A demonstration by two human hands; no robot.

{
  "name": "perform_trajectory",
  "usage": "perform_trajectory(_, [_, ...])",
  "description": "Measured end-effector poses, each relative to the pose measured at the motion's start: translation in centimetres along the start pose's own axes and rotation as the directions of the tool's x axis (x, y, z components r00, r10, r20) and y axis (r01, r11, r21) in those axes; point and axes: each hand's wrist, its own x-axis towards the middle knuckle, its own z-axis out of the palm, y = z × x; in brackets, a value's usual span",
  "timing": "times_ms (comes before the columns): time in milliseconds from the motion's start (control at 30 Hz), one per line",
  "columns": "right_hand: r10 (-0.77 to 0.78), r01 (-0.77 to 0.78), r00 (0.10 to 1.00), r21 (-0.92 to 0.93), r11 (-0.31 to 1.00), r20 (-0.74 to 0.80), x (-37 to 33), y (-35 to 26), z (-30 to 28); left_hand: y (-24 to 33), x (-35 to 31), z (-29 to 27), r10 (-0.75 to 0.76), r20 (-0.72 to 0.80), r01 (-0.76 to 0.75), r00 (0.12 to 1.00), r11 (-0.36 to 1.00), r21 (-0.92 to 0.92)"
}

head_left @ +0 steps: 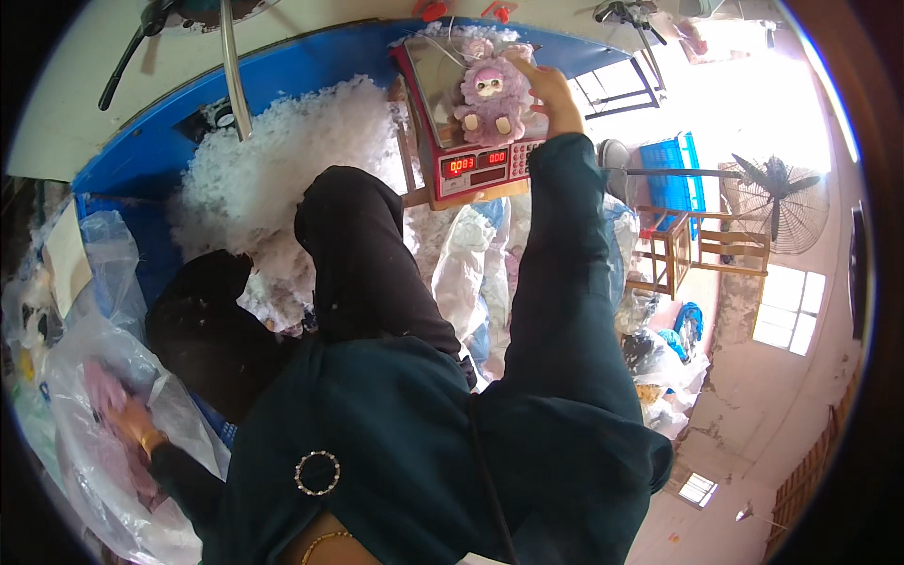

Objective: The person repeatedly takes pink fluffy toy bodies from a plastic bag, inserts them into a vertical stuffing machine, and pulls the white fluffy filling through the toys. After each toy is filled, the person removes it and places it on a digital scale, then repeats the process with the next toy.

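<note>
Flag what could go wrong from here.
The right hand is at the plush toy on the red scale: leaning there could skew the reading.
Loose white fluff is heaped beside the scale and might drift onto its plate.
The left hand is at pinkish material in the clear bag, which might snag.

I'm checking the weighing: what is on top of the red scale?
A mauve plush toy rests on the metal plate of the red scale, the right grip at its head. The plate beneath it is hidden.
</note>
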Motion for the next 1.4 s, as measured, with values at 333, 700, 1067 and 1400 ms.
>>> perform_trajectory(333, [-0.614, 0.616, 0.786, -0.026, 0.787, 0.07, -12.1, 1.6, 1.3, 9.7, 3.7, -11.0, -0.154, 0.286, 0.181, 0.946, 0.981, -0.07])
perform_trajectory(700, [-0.399, 0.376, 0.86, 0.134, 0.917, 0.318, -17.1, 0.2, 3.8, 21.0, -0.5, -25.5, -0.073, 0.303, 0.284, 0.95, -0.198, -0.938])
perform_trajectory(1067, [-0.741, -0.375, 0.458, 0.862, 0.34, 0.491, -31.9, -17.2, 18.9, 33.8, -4.8, -29.6, 0.793, -0.111, 0.564, 0.599, -0.517, -0.644])
perform_trajectory(1400, [-0.906, 0.535, 0.205, 0.733, 0.42, 0.37, -29.7, -16.5, 12.9, 38.2, -3.0, -31.7, 0.761, -0.003, 0.607, 0.649, -0.52, -0.601])
